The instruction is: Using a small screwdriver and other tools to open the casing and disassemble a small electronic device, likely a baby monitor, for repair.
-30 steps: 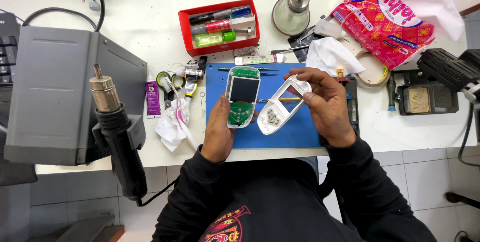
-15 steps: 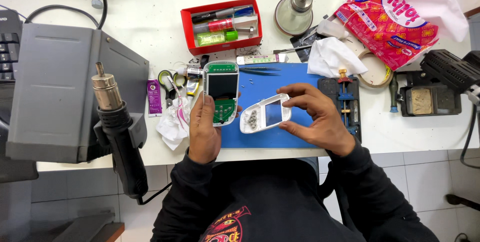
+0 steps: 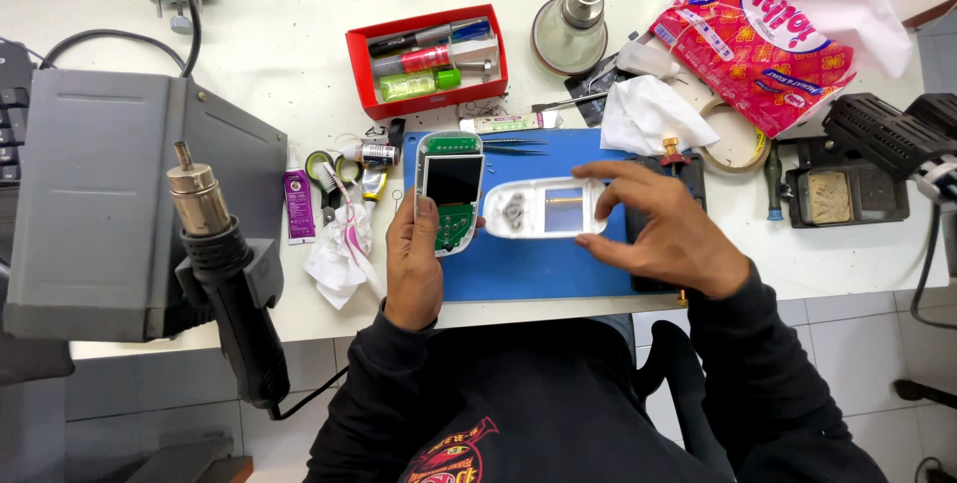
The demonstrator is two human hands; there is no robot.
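Item 1, white cover (image 3: 543, 208): I see it over the middle of the blue mat (image 3: 528, 269), long axis left to right, inner face up with a window and keypad holes. Its right end sits in my right hand (image 3: 663, 234), fingers curled around that end, thumb on the near edge; its left end points at the board, just beside it, and I cannot tell whether they touch.

Item 2, phone board (image 3: 449, 194): long axis near to far, dark screen at the far end, green circuit nearer. My left hand (image 3: 414, 264) grips its near end, thumb on the left edge of its face.

Item 3, poses: both wrists come in from the near edge; the right hand lies palm down, the left stands on edge.

Item 4, surroundings: red tray (image 3: 427, 62) far, tissue (image 3: 653, 114) far right, hot-air gun (image 3: 224, 264) left.
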